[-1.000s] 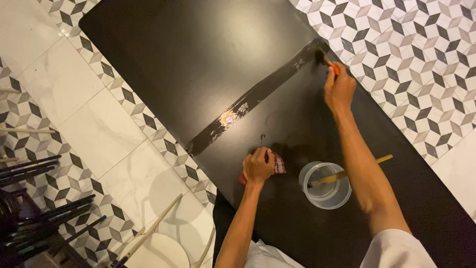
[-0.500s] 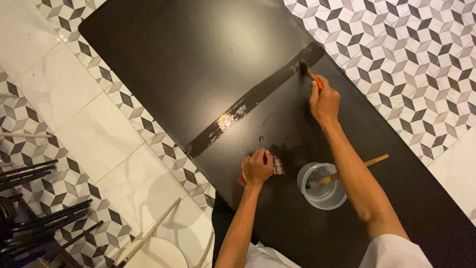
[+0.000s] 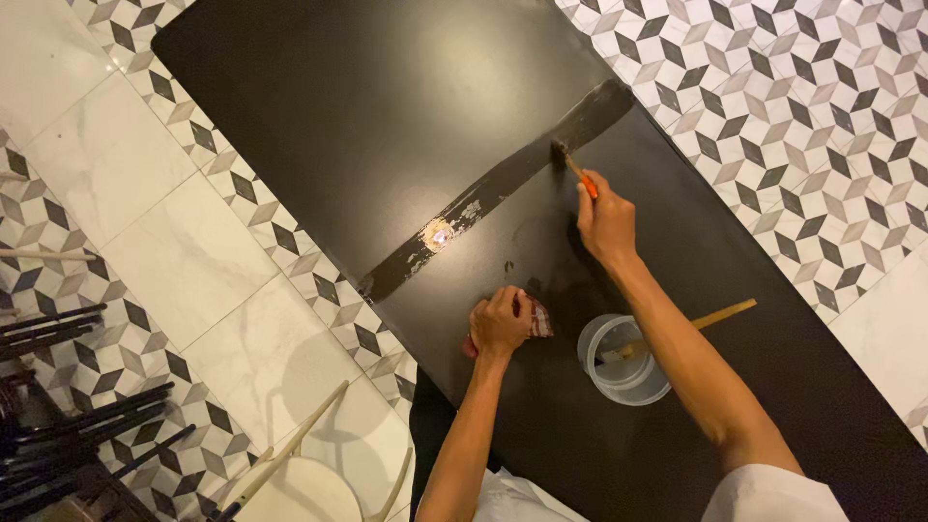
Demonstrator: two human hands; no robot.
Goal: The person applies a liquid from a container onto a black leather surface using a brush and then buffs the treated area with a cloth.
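Fingers of the right hand (image 3: 607, 224) are pinched around a small orange-handled paintbrush (image 3: 577, 174), its bristles touching the worn grey strip (image 3: 503, 186) that crosses the long black-painted tabletop (image 3: 387, 116). The left hand (image 3: 499, 324) presses a crumpled reddish checked rag (image 3: 539, 319) onto the near surface, fingers curled over it, just left of a clear plastic cup (image 3: 623, 362) holding a wooden stick (image 3: 720, 316); a patterned cube-tile floor (image 3: 802, 106) surrounds the table
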